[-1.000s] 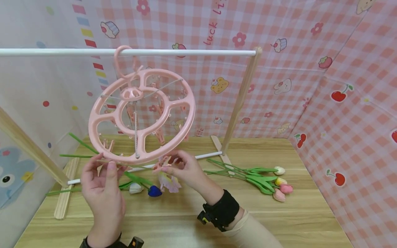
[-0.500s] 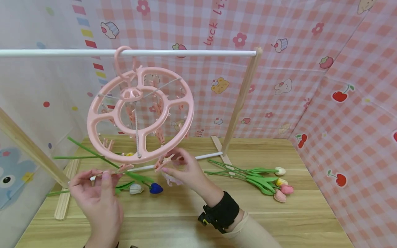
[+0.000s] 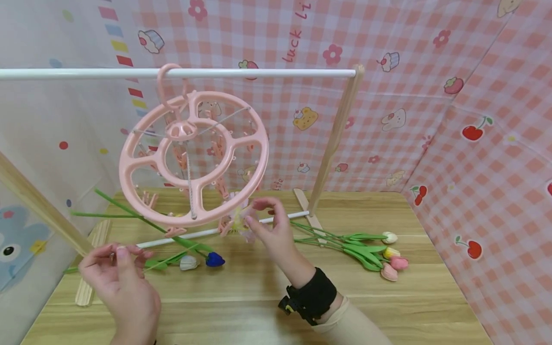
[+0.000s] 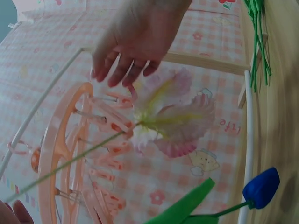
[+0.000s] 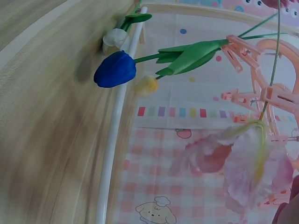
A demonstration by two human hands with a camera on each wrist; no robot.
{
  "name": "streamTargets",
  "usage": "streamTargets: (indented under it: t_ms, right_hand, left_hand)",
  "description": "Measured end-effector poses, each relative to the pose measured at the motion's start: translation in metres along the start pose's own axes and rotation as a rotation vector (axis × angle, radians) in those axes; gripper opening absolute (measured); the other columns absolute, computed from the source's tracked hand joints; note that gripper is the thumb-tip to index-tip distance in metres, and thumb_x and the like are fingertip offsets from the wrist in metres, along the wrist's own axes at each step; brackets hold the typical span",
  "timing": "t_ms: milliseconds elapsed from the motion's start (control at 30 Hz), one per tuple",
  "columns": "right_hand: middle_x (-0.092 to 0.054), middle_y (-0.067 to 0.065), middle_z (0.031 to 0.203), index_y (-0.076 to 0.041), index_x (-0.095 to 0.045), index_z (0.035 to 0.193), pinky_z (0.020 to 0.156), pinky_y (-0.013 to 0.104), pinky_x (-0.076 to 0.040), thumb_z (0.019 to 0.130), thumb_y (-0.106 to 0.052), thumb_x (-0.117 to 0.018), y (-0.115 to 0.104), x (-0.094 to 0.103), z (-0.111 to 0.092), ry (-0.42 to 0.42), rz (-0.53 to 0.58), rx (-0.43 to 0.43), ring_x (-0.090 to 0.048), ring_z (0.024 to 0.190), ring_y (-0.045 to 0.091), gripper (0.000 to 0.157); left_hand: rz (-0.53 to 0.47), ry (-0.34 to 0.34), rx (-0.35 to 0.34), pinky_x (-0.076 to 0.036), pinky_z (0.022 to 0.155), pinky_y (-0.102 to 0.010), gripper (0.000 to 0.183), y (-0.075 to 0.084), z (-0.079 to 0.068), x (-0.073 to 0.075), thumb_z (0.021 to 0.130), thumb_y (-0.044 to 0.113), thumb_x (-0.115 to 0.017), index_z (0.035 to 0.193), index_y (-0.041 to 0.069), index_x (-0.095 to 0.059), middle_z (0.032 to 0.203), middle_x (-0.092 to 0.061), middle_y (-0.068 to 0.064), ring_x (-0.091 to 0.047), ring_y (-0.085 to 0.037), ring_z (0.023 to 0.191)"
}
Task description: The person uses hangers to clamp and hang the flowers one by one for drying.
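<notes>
A pink round clip hanger [image 3: 194, 184] hangs by its hook from a white bar. One of its clothespins [image 4: 122, 128] sits across the thin stem of a ruffled pale pink artificial flower [image 4: 175, 116], just below the petals. Down and left of the hanger, my left hand [image 3: 122, 287] pinches the far end of that stem. Beside the petals is my right hand [image 3: 276, 230], its fingers loosely bent and free of the clothespin. A blue tulip [image 5: 115, 69] hangs from another clothespin [image 5: 242, 51] by its green stem.
White tulip [image 3: 188, 262] lies on the wooden table [image 3: 258, 306] behind the left hand. Several tulips [image 3: 390, 261] lie at the right. The rack's wooden post [image 3: 336, 139] and lower white bar [image 5: 114, 140] stand close around the hanger.
My right hand has let go of the clothespin and moved to the right. My left hand has drawn left and down along with the stem; the flower head has risen beside the hanger.
</notes>
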State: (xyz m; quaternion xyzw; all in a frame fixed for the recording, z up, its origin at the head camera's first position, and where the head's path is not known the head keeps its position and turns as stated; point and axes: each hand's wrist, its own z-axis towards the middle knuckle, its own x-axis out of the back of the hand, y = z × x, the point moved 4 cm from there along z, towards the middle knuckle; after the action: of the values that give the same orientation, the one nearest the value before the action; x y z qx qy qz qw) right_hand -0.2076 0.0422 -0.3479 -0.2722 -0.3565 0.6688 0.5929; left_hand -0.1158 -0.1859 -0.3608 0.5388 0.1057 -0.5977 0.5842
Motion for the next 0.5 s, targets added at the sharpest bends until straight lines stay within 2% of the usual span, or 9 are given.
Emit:
streamTargets:
  t_ms: [267, 500]
  right_hand:
    - [-0.045, 0.026, 0.092, 0.012, -0.043, 0.101, 0.078, 0.035, -0.029, 0.076, 0.011, -0.056, 0.007, 0.015, 0.002, 0.112, 0.048, -0.009, -0.041, 0.090, 0.034, 0.028]
    - [-0.045, 0.026, 0.089, 0.013, -0.043, 0.099, 0.076, 0.038, -0.029, 0.076, 0.012, -0.056, 0.015, 0.030, 0.001, 0.162, 0.023, -0.019, -0.041, 0.088, 0.034, 0.026]
  left_hand:
    - [-0.039, 0.029, -0.027, -0.048, 0.052, -0.027, 0.012, 0.000, 0.007, 0.014, 0.090, 0.003, -0.044, 0.100, -0.001, -0.038, 0.086, -0.039, -0.014, -0.048, -0.024, 0.066]
    - [-0.027, 0.117, 0.021, -0.046, 0.051, -0.027, 0.015, -0.004, 0.019, 0.029, 0.091, 0.011, -0.042, 0.098, -0.002, -0.036, 0.087, -0.038, -0.014, -0.047, -0.023, 0.066]
